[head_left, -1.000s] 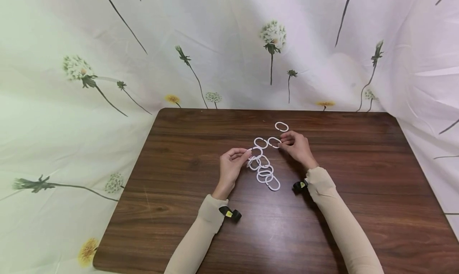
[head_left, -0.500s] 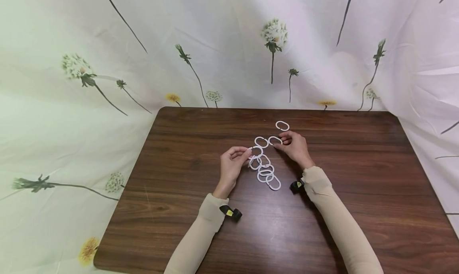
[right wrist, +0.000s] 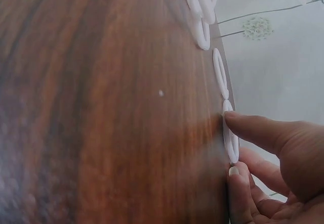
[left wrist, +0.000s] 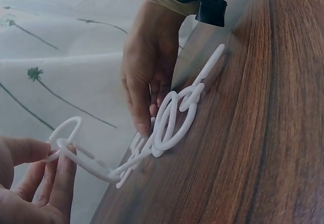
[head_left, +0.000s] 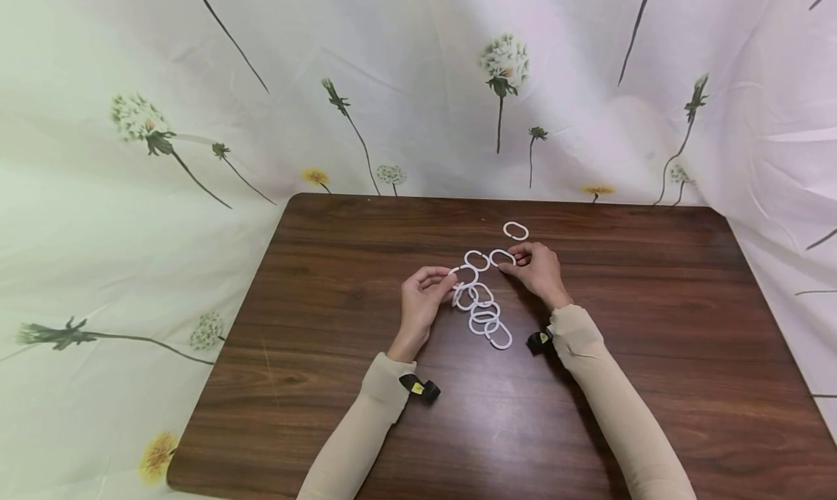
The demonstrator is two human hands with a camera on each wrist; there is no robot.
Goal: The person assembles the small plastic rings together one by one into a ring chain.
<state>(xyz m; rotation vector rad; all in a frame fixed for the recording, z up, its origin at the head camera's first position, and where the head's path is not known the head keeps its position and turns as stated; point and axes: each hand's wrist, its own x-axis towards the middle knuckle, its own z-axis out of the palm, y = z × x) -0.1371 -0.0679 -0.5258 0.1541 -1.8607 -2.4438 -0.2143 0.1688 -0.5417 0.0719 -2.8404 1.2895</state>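
Note:
My left hand (head_left: 425,300) pinches a white oval curtain ring (left wrist: 83,162) by its left end, between thumb and fingers, and tilts it up. From that ring a chain of several linked rings (head_left: 495,320) trails over the wooden table toward the near side. My right hand (head_left: 536,269) pinches the right end of another oval ring (head_left: 502,251), lying flat, thumb at its near edge and fingers at the far end. A further ring (head_left: 467,262) lies between the two hands, end to end with the right hand's ring.
One loose ring (head_left: 527,232) lies beyond my right hand, near the far edge of the brown table (head_left: 327,267). A pale curtain (head_left: 425,107) printed with dandelions hangs behind the table and along its sides. Each wrist carries a small black camera.
My right hand has shifted slightly left, and its thumb has slid along the near edge of its ring. The ring in my left hand has shifted slightly left. The other rings stay put.

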